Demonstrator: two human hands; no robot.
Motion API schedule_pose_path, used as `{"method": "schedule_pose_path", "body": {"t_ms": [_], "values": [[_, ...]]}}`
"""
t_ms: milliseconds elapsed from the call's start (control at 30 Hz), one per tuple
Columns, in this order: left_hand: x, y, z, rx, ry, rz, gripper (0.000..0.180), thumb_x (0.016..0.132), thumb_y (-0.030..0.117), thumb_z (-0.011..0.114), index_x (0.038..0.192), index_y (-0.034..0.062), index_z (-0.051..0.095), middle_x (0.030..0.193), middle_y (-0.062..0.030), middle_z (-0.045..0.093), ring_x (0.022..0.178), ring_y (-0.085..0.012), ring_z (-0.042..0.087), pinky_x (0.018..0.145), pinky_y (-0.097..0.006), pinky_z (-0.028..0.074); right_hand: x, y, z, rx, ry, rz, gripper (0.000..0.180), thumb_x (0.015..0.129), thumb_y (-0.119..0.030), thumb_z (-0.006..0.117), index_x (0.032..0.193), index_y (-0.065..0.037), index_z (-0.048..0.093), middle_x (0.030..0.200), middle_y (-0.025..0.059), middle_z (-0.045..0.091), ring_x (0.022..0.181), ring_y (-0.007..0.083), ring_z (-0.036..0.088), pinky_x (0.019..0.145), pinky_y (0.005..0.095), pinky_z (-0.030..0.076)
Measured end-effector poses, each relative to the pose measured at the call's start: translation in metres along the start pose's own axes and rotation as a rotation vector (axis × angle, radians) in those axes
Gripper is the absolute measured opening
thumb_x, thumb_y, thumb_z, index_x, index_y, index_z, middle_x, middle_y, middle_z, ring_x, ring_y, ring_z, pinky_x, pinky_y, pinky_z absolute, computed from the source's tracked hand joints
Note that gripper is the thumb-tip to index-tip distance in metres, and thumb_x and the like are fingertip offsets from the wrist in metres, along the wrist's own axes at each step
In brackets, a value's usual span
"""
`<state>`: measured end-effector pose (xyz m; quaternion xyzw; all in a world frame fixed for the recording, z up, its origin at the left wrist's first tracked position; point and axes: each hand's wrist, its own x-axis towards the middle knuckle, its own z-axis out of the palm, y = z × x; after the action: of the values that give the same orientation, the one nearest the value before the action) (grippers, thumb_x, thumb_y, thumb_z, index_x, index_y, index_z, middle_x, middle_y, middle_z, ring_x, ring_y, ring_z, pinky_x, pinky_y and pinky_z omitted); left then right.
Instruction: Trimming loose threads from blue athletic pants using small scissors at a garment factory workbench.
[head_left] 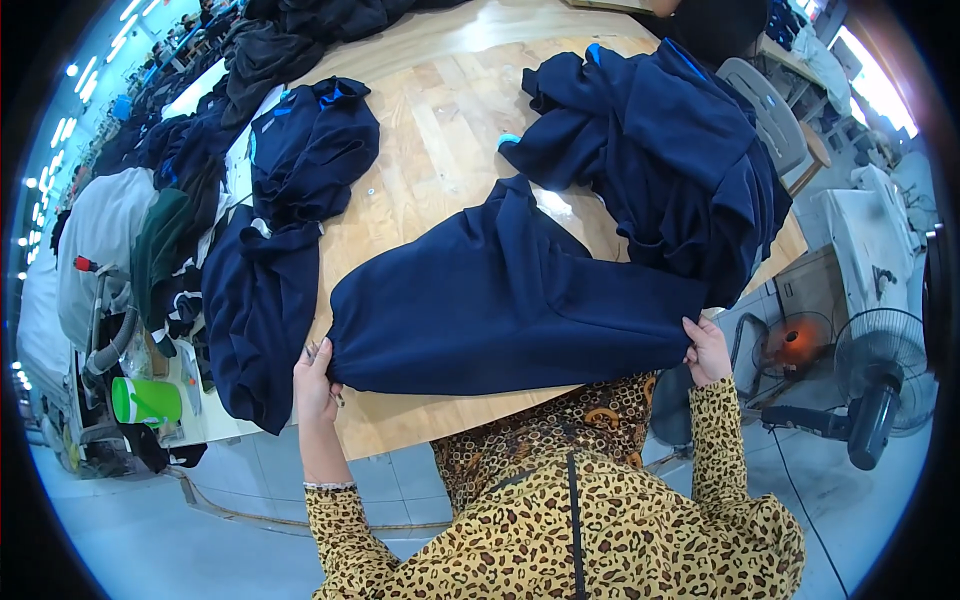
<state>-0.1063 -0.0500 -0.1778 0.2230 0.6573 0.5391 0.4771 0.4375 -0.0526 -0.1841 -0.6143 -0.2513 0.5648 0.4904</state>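
Note:
A navy blue garment [500, 310] lies stretched sideways along the near edge of the wooden table, with soft folds rising at its middle. My left hand [318, 385] pinches its gathered left end. Small metal bits show at the fingers of that hand, perhaps thread snips, too small to be sure. At the other end, my right hand [707, 352] grips the fabric's right edge between thumb and fingers. Part of the garment's far side runs under its own folds, so its full shape is hidden.
A heap of navy garments [670, 150] covers the table's [430, 130] far right. More navy clothing [265, 310] lies along the left. A green bucket [146, 400] stands at lower left. On the right are a standing fan [880, 400], a glowing heater [795, 340] and a grey chair [765, 110].

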Motion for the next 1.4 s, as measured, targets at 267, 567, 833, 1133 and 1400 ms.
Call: {"method": "schedule_pose_path", "body": {"t_ms": [267,567,833,1133,1400], "values": [[-0.006,-0.006,-0.004,-0.037,-0.062,-0.039,0.013,0.085,0.017,0.062,0.09,0.0074,0.056,0.07,0.0024,0.057,0.047,-0.0038,0.049,0.032,-0.017,0.029,0.015,0.009,0.004,-0.405,0.195,-0.323,0.027,0.083,-0.014,0.061,0.107,-0.003,0.055,0.085,0.0026,0.058,0.055,0.0083,0.047,0.052,0.0204,0.041],[-0.004,-0.027,-0.01,-0.053,-0.039,-0.109,0.014,0.084,0.016,0.063,0.092,0.0089,0.054,0.068,0.0037,0.053,0.045,-0.0046,0.046,0.033,-0.018,0.032,0.049,-0.052,0.152,-0.817,-0.119,-0.974,0.012,0.078,-0.01,0.063,0.084,-0.001,0.067,0.086,0.0092,0.062,0.082,0.0195,0.058,0.073,0.0271,0.046],[-0.001,-0.034,-0.008,-0.127,-0.025,-0.106,0.012,0.085,0.015,0.062,0.092,0.0087,0.054,0.07,0.003,0.053,0.043,-0.0055,0.043,0.033,-0.018,0.033,0.107,-0.011,0.228,-1.38,-0.423,-0.78,0.011,0.071,-0.016,0.067,0.076,-0.007,0.068,0.083,0.0101,0.061,0.091,0.0295,0.054,0.077,0.0374,0.045],[0.003,-0.03,-0.009,-0.225,-0.155,-0.162,0.015,0.083,0.009,0.06,0.095,0.0067,0.052,0.071,0.0006,0.054,0.046,-0.0067,0.046,0.035,-0.019,0.033,0.133,-0.081,0.243,-0.855,-0.477,-0.837,0.058,0.072,-0.035,0.073,0.113,0.0,0.053,0.117,0.0192,0.049,0.107,0.0282,0.049,0.088,0.032,0.043],[-0.093,0.114,-0.045,-0.117,-0.714,0.776,0.048,0.064,0.007,0.075,0.105,-0.012,0.057,0.092,-0.0163,0.065,0.089,-0.0247,0.063,0.078,-0.031,0.049,0.101,-0.046,0.218,-0.909,-0.982,-0.15,0.019,0.08,-0.023,0.065,0.08,-0.004,0.06,0.067,0.0046,0.056,0.062,0.0164,0.055,0.058,0.0294,0.045]]}}
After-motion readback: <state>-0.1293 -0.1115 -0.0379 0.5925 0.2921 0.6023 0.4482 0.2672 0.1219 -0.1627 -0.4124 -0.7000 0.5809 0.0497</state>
